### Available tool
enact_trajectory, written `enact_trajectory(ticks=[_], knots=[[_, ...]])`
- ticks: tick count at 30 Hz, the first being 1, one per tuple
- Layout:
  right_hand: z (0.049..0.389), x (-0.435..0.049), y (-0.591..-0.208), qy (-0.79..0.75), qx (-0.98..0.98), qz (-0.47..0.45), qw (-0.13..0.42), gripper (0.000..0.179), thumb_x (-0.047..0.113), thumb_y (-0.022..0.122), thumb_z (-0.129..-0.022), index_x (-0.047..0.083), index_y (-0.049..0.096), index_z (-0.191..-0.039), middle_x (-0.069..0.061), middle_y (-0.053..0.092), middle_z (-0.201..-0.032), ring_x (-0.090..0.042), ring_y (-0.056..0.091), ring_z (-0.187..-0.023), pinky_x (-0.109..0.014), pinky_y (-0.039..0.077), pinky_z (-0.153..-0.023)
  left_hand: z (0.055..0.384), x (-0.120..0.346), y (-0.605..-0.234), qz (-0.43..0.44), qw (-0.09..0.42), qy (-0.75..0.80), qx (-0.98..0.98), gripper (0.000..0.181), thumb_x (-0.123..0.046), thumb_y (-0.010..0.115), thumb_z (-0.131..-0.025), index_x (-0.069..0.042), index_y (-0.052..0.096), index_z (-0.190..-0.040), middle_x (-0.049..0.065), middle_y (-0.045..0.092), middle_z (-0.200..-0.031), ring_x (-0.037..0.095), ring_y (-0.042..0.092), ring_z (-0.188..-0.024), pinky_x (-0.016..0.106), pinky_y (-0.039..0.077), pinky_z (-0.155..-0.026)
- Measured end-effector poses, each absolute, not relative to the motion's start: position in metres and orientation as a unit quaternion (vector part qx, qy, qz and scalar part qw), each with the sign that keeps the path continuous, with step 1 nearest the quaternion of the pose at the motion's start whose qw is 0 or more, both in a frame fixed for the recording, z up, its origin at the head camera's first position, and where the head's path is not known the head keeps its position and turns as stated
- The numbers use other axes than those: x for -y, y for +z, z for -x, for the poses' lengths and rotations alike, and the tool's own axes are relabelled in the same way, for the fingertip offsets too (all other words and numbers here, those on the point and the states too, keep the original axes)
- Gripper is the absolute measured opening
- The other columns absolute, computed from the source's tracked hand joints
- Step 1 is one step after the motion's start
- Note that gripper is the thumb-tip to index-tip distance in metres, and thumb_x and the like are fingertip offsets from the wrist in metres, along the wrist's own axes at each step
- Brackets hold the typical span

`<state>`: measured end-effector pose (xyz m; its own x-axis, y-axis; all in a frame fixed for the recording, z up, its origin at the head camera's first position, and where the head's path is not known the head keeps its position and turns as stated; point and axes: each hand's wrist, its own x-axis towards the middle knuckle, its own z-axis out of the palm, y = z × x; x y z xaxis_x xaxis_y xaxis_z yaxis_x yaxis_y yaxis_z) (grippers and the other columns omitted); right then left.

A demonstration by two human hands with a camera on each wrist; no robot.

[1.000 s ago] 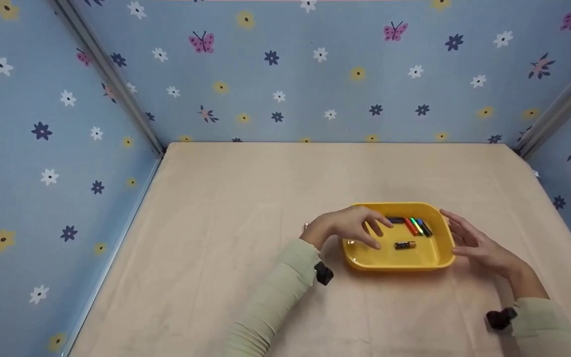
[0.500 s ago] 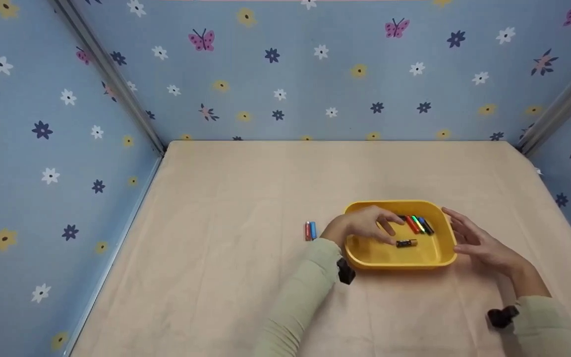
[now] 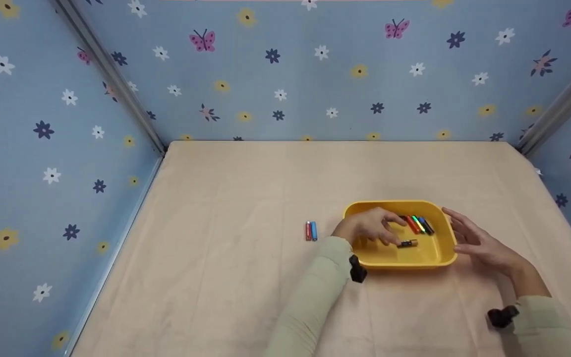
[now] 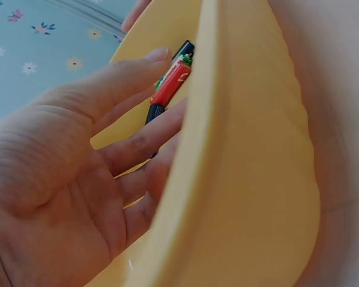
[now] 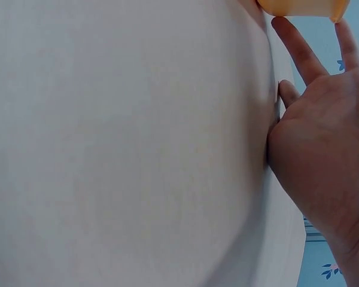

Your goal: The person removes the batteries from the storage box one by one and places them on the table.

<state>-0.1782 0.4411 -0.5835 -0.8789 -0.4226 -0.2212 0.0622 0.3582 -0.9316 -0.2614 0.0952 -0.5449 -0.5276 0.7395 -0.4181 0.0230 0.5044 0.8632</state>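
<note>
My left hand (image 3: 373, 225) reaches over the left rim into the yellow tray (image 3: 417, 266), its fingers loosely bent. One fingertip is at the left end of a black and copper battery (image 3: 408, 243) lying on the tray floor; whether it touches cannot be told. In the left wrist view the rim hides some fingertips. Farther back in the tray lie several slim batteries: a red one (image 3: 413, 225), a green one (image 3: 419, 224) and a dark one with a blue end (image 3: 426, 226). Outside the right rim my right hand (image 3: 486, 250) rests its extended fingertips and thumb against the tray.
On the cloth-covered table (image 3: 226, 223), left of the tray, a red battery (image 3: 308, 231) and a blue battery (image 3: 314, 231) lie side by side. Flower-patterned panels (image 3: 305, 74) stand at the back and both sides.
My left hand has moved right, deeper into the tray, and its fingers have come to the black and copper battery. The red and blue batteries on the table have come into view. My right hand stays put.
</note>
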Motion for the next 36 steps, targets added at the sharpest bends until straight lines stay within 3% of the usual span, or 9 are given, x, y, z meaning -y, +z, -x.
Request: enact_trajectory(ticks=[9, 14, 22, 25, 30, 32, 36], knots=[[0.177, -0.442, -0.583, -0.558, -0.792, 0.109, 0.222, 0.096, 0.011, 0.068, -0.108, 0.030, 0.011, -0.183, -0.003, 0.007, -0.193, 0.033, 0.033, -0.140, -0.004, 0.036, -0.111, 0.257, -0.105, -0.540, -0.212, 0.446, 0.417, -0.763, 0.063, -0.017, 0.086, -0.101, -0.021, 0.064, -0.161, 0.011, 0.087, -0.118, 0.016, 0.076, -0.090, 0.025, 0.047, -0.069], [0.177, -0.443, -0.582, -0.558, -0.791, 0.111, 0.225, 0.096, 0.011, 0.068, -0.109, 0.030, 0.010, -0.183, -0.004, 0.005, -0.194, 0.034, 0.033, -0.141, -0.003, 0.036, -0.110, 0.255, -0.114, -0.531, -0.215, 0.474, 0.394, -0.757, 0.063, -0.013, 0.084, -0.102, -0.022, 0.063, -0.162, 0.005, 0.084, -0.102, 0.016, 0.073, -0.085, 0.024, 0.047, -0.067], [0.178, -0.443, -0.582, -0.545, -0.801, 0.108, 0.225, 0.096, 0.014, 0.068, -0.109, 0.032, 0.010, -0.183, -0.007, 0.008, -0.193, 0.033, 0.034, -0.140, -0.004, 0.036, -0.110, 0.248, -0.124, -0.527, -0.204, 0.496, 0.376, -0.756, 0.058, -0.014, 0.083, -0.103, -0.027, 0.068, -0.157, 0.008, 0.079, -0.093, 0.017, 0.073, -0.080, 0.025, 0.051, -0.070], [0.178, -0.443, -0.582, -0.543, -0.802, 0.107, 0.226, 0.096, 0.014, 0.068, -0.108, 0.032, 0.010, -0.183, -0.010, 0.006, -0.193, 0.033, 0.033, -0.139, -0.004, 0.036, -0.110, 0.246, -0.126, -0.528, -0.206, 0.498, 0.370, -0.757, 0.057, -0.014, 0.083, -0.103, -0.029, 0.069, -0.156, 0.004, 0.078, -0.097, 0.017, 0.076, -0.084, 0.024, 0.053, -0.073], [0.178, -0.443, -0.582, -0.548, -0.798, 0.112, 0.225, 0.096, 0.013, 0.068, -0.108, 0.030, 0.010, -0.183, -0.011, 0.004, -0.193, 0.034, 0.033, -0.140, -0.004, 0.036, -0.110, 0.244, -0.128, -0.528, -0.223, 0.499, 0.367, -0.752, 0.057, -0.013, 0.083, -0.103, -0.025, 0.069, -0.157, -0.004, 0.070, -0.130, 0.015, 0.079, -0.091, 0.022, 0.058, -0.080], [0.178, -0.442, -0.583, -0.553, -0.794, 0.116, 0.222, 0.096, 0.012, 0.068, -0.108, 0.029, 0.010, -0.183, -0.011, 0.004, -0.193, 0.033, 0.034, -0.141, -0.004, 0.036, -0.111, 0.244, -0.128, -0.528, -0.232, 0.504, 0.363, -0.749, 0.057, -0.011, 0.082, -0.103, -0.025, 0.069, -0.157, -0.005, 0.063, -0.141, 0.013, 0.076, -0.089, 0.021, 0.059, -0.081], [0.178, -0.441, -0.584, -0.563, -0.787, 0.122, 0.221, 0.096, 0.009, 0.068, -0.108, 0.026, 0.011, -0.183, -0.012, 0.003, -0.193, 0.033, 0.035, -0.142, -0.003, 0.037, -0.111, 0.244, -0.130, -0.528, -0.258, 0.516, 0.342, -0.742, 0.058, -0.008, 0.077, -0.106, -0.024, 0.065, -0.161, -0.003, 0.057, -0.144, 0.012, 0.064, -0.082, 0.020, 0.056, -0.078]])
